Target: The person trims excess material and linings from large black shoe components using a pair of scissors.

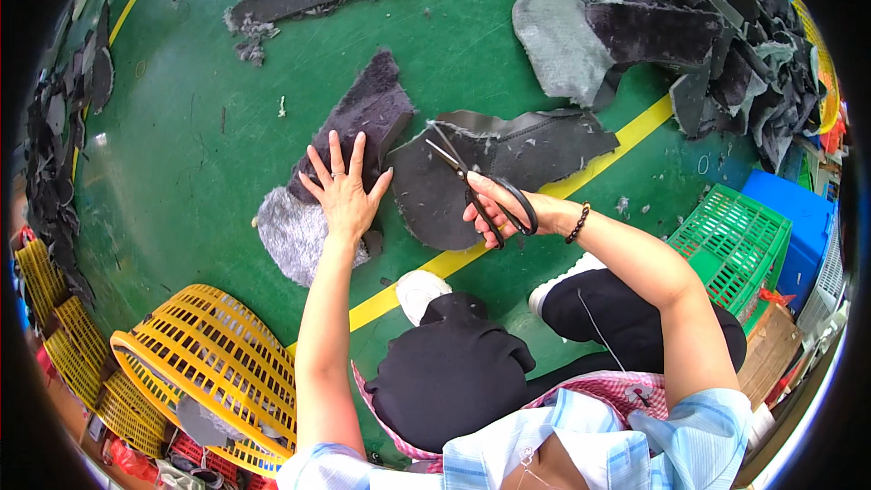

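1. Left hand (345,200): palm down on two-tone plush piece (363,113), grip spread apart, fingers fanned, nothing clamped. Ring on one finger.
2. Plush piece: on green floor (200,181), ahead of the person; dark end points away, silvery end sits nearer, by the forearm.
3. Right hand (497,209): grip closed around handles of dark-handled scissors (461,171); blades slightly parted, tips toward the plush piece. Beaded bracelet (579,222) on wrist.
4. Dark grey piece (544,152): on floor under the scissors, seam showing, far end across yellow line (640,124). Just beside the plush piece; can't tell if scissors touch it.
5. Big scrap pile (739,54) at far right, another pile (54,145) along left.
6. Yellow basket (222,331) tilted, left of the person, some grey material inside.
7. Green crate (730,245) at right, blue bin (800,222) just beside it.
8. Person sits low, white shoes (422,295) on floor, knees bent.
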Action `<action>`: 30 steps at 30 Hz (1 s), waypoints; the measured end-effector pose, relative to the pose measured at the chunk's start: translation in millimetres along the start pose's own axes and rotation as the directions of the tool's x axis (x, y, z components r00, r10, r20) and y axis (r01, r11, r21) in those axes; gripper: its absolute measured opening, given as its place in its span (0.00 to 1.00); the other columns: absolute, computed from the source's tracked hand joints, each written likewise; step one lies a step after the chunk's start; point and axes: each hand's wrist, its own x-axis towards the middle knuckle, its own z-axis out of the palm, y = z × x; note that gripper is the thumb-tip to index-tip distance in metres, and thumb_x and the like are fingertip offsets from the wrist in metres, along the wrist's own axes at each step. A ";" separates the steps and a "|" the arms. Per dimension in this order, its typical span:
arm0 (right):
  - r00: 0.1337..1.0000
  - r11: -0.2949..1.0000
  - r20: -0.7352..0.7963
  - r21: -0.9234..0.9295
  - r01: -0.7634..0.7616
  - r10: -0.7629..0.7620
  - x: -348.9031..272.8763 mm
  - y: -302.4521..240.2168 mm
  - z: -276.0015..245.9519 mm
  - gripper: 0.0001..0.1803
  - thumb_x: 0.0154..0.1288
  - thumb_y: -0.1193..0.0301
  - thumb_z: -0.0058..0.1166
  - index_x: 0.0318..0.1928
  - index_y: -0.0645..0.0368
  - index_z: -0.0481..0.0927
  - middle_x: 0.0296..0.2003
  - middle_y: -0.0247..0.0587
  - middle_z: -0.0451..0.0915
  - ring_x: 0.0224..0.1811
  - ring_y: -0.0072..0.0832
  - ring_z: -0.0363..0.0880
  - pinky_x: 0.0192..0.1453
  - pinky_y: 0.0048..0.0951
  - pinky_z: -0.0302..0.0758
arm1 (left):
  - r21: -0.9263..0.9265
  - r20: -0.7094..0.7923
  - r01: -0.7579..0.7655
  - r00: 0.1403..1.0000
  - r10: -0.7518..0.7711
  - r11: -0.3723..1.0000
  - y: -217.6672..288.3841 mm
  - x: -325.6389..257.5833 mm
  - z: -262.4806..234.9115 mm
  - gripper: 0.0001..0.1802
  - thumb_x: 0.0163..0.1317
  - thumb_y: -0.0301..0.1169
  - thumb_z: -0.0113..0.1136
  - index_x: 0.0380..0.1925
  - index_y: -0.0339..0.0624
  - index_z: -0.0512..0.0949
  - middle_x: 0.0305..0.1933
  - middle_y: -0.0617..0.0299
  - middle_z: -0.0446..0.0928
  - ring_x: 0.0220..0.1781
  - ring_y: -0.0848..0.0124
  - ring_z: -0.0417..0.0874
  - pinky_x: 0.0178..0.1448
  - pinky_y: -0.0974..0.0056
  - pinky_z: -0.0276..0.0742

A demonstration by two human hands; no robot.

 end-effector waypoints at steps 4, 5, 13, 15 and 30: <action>1.000 0.996 0.025 -0.083 0.015 -0.013 16.1 -0.4 3.9 0.43 0.54 0.25 0.40 0.36 0.59 0.71 0.23 0.32 0.71 0.23 0.25 0.76 0.27 0.22 0.74 | 0.024 0.002 -0.008 1.000 0.008 1.000 -25.3 -7.6 -4.8 0.43 0.55 0.58 0.59 0.70 0.68 0.55 0.78 0.62 0.39 0.78 0.46 0.31 0.70 0.29 0.30; 0.999 0.996 0.039 -0.084 0.014 -0.010 23.7 -3.2 7.5 0.43 0.54 0.25 0.40 0.36 0.59 0.71 0.23 0.32 0.71 0.23 0.25 0.76 0.27 0.22 0.74 | 0.034 0.007 0.000 1.000 0.000 0.999 -31.9 -9.0 -7.8 0.43 0.55 0.58 0.59 0.70 0.68 0.55 0.78 0.62 0.39 0.78 0.46 0.31 0.70 0.29 0.30; 0.994 0.992 -0.035 0.072 0.102 -0.099 66.6 -25.6 34.6 0.42 0.56 0.28 0.41 0.37 0.60 0.71 0.22 0.31 0.71 0.22 0.22 0.75 0.30 0.24 0.77 | -0.009 0.033 0.013 0.999 -0.013 1.000 -42.0 -27.1 -24.9 0.45 0.47 0.28 0.60 0.69 0.54 0.57 0.76 0.53 0.46 0.76 0.45 0.46 0.72 0.34 0.44; 0.977 0.978 -0.083 -0.092 0.187 -0.195 74.3 -28.7 41.6 0.40 0.56 0.29 0.44 0.34 0.60 0.71 0.19 0.29 0.69 0.17 0.18 0.71 0.23 0.21 0.72 | 0.101 0.057 0.067 0.996 -0.073 0.993 -43.6 -34.2 -25.2 0.44 0.47 0.20 0.55 0.68 0.53 0.59 0.75 0.53 0.51 0.75 0.48 0.51 0.72 0.38 0.49; 0.838 0.498 -0.484 -0.807 -0.316 -0.252 -141.7 -20.6 -115.7 0.51 0.53 0.23 0.36 0.33 0.68 0.76 0.31 0.55 0.77 0.38 0.42 0.78 0.43 0.40 0.72 | 0.274 -0.252 -0.063 0.958 0.135 0.960 -72.5 85.8 -81.7 0.28 0.47 0.18 0.52 0.53 0.36 0.73 0.52 0.47 0.76 0.55 0.51 0.76 0.58 0.51 0.70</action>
